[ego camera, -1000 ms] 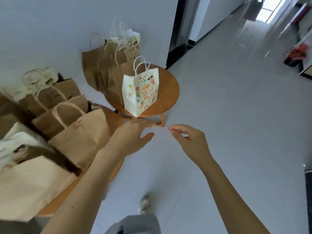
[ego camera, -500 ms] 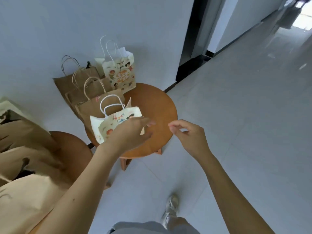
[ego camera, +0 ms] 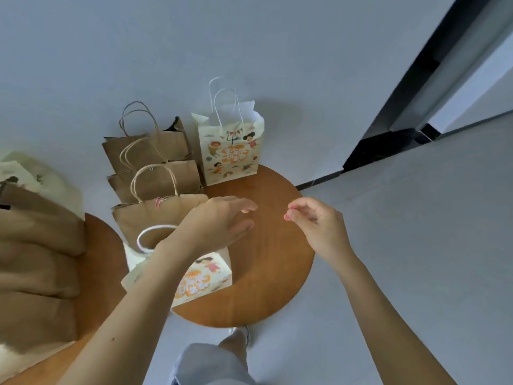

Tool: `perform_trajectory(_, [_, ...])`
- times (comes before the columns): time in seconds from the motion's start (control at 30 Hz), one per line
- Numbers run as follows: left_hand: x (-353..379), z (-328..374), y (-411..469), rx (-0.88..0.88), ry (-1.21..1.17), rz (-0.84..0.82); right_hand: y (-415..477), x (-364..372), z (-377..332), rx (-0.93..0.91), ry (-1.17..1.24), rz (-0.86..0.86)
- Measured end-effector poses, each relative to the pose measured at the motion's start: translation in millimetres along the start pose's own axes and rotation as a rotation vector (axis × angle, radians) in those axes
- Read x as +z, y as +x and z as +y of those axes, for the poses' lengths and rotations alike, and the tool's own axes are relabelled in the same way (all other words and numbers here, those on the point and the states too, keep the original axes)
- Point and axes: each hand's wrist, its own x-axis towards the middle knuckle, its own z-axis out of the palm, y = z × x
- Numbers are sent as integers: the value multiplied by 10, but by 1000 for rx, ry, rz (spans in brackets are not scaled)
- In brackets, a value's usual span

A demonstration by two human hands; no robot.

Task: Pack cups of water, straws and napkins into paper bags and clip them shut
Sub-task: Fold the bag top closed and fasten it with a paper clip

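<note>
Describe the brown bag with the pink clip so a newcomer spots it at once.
Start at the round wooden table by the wall. Three brown bags stand in a row along its left side; take the nearest, just behind the printed white bag under the left arm. Only it shows a pink clip on its top edge.

Round table (ego camera: pixel 266 273): printed bag (ego camera: pixel 200 279) at near left edge; three paper bags (ego camera: pixel 155 190) in a row behind it; another printed bag (ego camera: pixel 230 151) at the back, against wall (ego camera: pixel 249 37).

I am seeing three brown bags (ego camera: pixel 155 229) and two printed bags (ego camera: pixel 230 151) sitting on the round table (ego camera: pixel 266 262).
</note>
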Motion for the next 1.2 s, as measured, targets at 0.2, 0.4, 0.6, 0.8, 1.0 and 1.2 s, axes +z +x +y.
perform_trajectory(0.2, [-139, -289, 863, -75, -57, -23, 1036, -56, 77, 29, -14, -61])
perform_trajectory(0.4, [-238, -602, 1472, -199, -82, -28, 1988, 67, 208, 16, 45, -175])
perform_trajectory(0.6, [-242, -947, 1971, -367, -109, 10, 2862, 286, 358, -39, 83, -316])
perform_trajectory(0.8, [-178, -1277, 2469, -430, -93, 126, 3379, 552, 502, -123, 15, -314])
perform_trajectory(1.0, [-44, -1635, 2830, -418, 82, 352, 3732, 884, 661, -261, -64, -192])
perform_trajectory(1.2, [85, -1991, 3009, -489, 263, 309, 3904, 1128, 659, -387, -98, -173])
